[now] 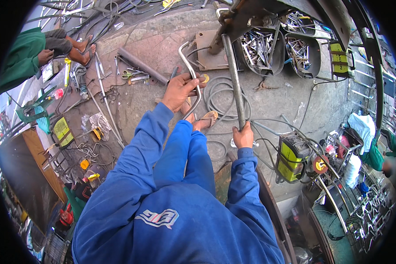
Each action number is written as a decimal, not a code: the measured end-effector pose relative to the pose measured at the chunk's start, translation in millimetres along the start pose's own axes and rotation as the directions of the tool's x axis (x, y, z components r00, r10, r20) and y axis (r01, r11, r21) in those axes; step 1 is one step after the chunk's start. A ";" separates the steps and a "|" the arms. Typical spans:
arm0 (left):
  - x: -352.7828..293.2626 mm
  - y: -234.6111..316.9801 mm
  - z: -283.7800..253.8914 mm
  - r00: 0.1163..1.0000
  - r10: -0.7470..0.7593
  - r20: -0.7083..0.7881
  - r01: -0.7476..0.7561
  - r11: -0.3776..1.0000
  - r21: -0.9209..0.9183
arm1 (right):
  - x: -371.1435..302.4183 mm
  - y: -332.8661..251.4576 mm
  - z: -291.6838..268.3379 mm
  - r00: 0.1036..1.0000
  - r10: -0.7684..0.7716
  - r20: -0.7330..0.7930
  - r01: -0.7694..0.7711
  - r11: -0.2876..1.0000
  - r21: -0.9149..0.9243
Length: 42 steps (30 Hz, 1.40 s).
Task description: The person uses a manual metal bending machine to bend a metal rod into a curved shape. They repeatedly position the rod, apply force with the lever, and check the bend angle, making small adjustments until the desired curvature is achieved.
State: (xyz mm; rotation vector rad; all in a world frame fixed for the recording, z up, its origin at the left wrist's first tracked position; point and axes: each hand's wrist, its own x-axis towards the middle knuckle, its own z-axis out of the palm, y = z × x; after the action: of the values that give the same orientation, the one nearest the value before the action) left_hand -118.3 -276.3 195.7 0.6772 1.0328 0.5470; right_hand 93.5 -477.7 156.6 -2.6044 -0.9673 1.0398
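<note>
My left hand (177, 93) is closed around a bent metal rod (186, 60), which angles up past the fingers and curves down below them. My right hand (243, 135) grips the lower end of a straight steel pipe (234, 78). The pipe's upper end meets a rusty metal stand (218, 44) at the top. Beside that stand, a flat rusty plate (209, 57) lies on the ground. From the stand's top, a piece of bent rod (222, 11) pokes out; how it is held there I cannot tell.
Two dark bins (275, 66) of small metal pieces stand at upper right. Coiled cable (215, 94) lies near my feet. A green-and-black welding machine (291, 158) sits right of me. Left are a thick pipe (141, 65), scissors (127, 75) and a seated person in green (24, 57).
</note>
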 end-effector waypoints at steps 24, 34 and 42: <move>71.7 16.6 -4.5 0.967 0.178 0.180 -0.208 0.964 0.165 | -8.1 -10.0 -4.3 0.983 -0.133 -0.127 0.124 0.989 -0.077; 191.0 -11.7 -25.5 0.822 0.440 0.363 -0.520 0.838 0.162 | -10.1 -20.7 14.3 0.934 -0.106 -0.341 0.075 0.992 -0.103; 231.7 -10.5 -17.8 0.634 0.581 0.510 -0.700 0.712 0.058 | -5.6 -16.3 36.7 0.840 -0.180 -0.513 0.028 0.957 -0.290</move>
State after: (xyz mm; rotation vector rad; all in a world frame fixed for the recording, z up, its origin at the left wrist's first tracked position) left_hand -37.3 -118.0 45.7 1.3683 0.3691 0.8349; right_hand 57.7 -471.4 138.7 -2.7678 -1.1403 0.1177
